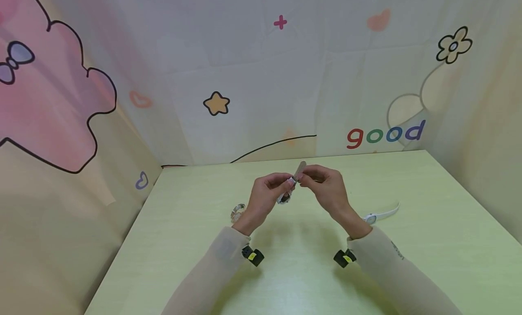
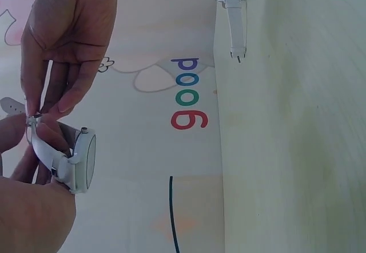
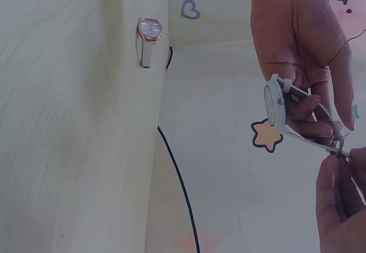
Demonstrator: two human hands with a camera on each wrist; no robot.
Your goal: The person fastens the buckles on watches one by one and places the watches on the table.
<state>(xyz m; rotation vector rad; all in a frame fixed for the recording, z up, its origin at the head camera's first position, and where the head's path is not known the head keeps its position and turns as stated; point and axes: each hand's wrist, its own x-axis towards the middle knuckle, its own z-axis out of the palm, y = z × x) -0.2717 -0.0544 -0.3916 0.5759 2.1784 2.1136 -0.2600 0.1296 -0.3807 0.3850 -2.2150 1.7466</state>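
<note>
Both hands hold a white wristwatch up over the table. In the left wrist view its round case hangs beside the left hand. My left hand grips the strap near the buckle, with fingers inside the strap loop. My right hand pinches the strap at the buckle, fingertips close to the left ones. The strap's free end sticks up between the hands in the head view. The dial faces away from the fingers; fingertips partly hide the buckle.
A rose-gold-rimmed watch stands on the table behind the left wrist. Beyond the right wrist lies another white watch, its strap stretched out. A printed curtain hangs along the table's back edge.
</note>
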